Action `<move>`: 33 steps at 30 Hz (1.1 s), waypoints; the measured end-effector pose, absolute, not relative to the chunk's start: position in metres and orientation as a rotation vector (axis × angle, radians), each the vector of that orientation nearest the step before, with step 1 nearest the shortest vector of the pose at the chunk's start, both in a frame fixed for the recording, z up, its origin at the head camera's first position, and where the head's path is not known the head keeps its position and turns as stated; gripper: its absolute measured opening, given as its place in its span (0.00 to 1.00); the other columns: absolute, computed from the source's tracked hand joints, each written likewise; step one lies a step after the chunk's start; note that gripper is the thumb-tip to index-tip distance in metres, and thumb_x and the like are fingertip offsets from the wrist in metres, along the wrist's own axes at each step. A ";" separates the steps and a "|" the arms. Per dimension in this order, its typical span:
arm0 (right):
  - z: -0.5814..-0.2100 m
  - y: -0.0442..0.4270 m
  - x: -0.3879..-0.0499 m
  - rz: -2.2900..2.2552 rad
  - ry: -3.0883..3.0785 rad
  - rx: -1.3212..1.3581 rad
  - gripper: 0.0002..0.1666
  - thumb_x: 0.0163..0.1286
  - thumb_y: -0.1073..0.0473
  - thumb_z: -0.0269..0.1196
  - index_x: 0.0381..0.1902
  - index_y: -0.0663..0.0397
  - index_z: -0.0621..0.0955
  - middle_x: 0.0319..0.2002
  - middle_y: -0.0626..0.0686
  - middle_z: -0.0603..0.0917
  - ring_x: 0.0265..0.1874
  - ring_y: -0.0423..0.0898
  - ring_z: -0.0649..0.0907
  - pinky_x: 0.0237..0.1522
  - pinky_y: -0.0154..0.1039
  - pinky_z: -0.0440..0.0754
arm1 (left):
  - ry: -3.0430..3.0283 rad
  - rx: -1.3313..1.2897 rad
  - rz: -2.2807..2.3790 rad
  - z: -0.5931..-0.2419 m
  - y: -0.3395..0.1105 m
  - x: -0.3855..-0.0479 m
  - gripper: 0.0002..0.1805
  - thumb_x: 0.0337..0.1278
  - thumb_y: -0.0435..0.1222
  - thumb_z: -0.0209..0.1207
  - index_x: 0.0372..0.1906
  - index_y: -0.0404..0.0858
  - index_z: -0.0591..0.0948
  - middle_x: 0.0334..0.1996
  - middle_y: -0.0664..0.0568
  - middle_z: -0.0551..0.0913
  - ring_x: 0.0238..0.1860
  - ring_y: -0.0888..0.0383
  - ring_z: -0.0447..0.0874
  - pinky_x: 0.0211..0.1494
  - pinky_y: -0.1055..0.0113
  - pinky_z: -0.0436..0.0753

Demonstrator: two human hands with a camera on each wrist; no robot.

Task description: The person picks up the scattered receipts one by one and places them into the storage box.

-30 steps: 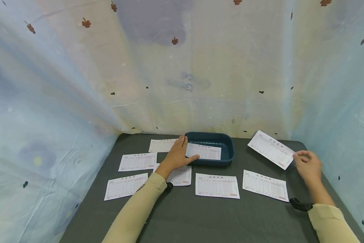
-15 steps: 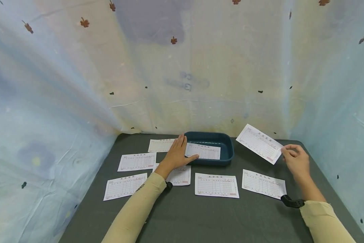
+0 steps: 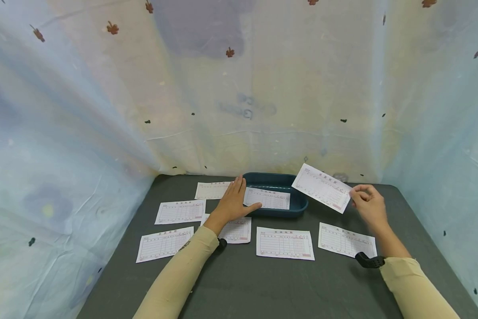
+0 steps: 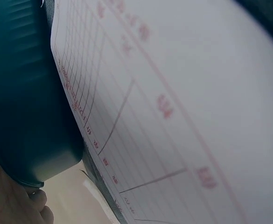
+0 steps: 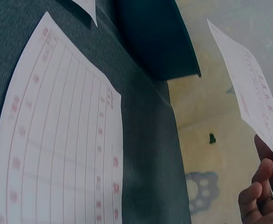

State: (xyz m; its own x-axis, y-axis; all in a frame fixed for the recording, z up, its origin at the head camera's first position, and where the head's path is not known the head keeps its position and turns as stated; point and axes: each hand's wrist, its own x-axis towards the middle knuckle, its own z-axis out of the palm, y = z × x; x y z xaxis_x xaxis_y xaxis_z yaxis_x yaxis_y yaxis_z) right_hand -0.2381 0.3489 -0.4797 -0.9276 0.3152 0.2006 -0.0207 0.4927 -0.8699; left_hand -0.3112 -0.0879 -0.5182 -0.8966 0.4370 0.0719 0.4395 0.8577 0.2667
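My right hand [image 3: 369,206] pinches the right corner of a white printed form [image 3: 321,188]. The sheet hangs tilted in the air, its left end over the right rim of a dark teal plastic tray [image 3: 298,213]. In the right wrist view, thumb and fingers hold this form [image 5: 253,84] by its edge. My left hand [image 3: 234,204] rests at the tray's left end, fingers straight and thumb spread along the front rim. Another form [image 3: 268,199] lies inside the tray, its left end partly behind that hand. The left wrist view shows the tray's outer wall [image 4: 24,93] close up.
Several more forms lie on the dark grey table [image 3: 286,288]: one at front centre [image 3: 285,243], one at right [image 3: 346,240] near my right wristband, others at left [image 3: 165,243]. One form [image 3: 239,231] is partly under my left forearm. A patterned curtain [image 3: 262,110] stands behind the table.
My right hand has moved left with its form, bringing the sheet from above the table's right side to over the tray's right rim. The left hand has stayed on the tray.
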 end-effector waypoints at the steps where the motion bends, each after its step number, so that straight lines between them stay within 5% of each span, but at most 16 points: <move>1: -0.480 0.346 -0.239 1.413 -2.407 -0.233 0.15 0.83 0.56 0.62 0.57 0.62 0.77 0.29 0.47 0.87 0.30 0.41 0.83 0.31 0.26 0.77 | -3.016 -0.711 -0.448 -0.518 -0.088 -0.311 0.65 0.69 0.76 0.47 0.87 0.29 0.44 0.88 0.35 0.40 0.88 0.42 0.38 0.89 0.47 0.44; 22: -0.485 0.292 -0.272 1.428 -2.453 0.023 0.14 0.82 0.62 0.63 0.55 0.69 0.78 0.38 0.65 0.90 0.29 0.41 0.83 0.32 0.25 0.81 | -3.022 -0.676 -0.446 -0.514 -0.085 -0.307 0.63 0.70 0.73 0.51 0.87 0.29 0.46 0.88 0.38 0.40 0.88 0.44 0.37 0.89 0.49 0.43; 33: -0.491 0.270 -0.286 1.436 -2.497 0.097 0.11 0.82 0.62 0.63 0.53 0.66 0.78 0.37 0.64 0.89 0.32 0.46 0.85 0.34 0.26 0.81 | -3.014 -0.681 -0.475 -0.515 -0.086 -0.307 0.63 0.71 0.72 0.52 0.87 0.30 0.45 0.88 0.39 0.39 0.88 0.45 0.36 0.89 0.50 0.41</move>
State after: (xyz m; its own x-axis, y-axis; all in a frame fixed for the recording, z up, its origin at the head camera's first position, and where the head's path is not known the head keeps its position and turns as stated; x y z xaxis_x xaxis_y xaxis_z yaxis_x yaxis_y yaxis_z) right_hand -0.2861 0.2697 -0.4912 -0.9642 0.0708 0.2557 -0.1854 0.5097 -0.8401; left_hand -0.3074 -0.0865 -0.5155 -0.9051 0.4174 0.0811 0.4221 0.8589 0.2899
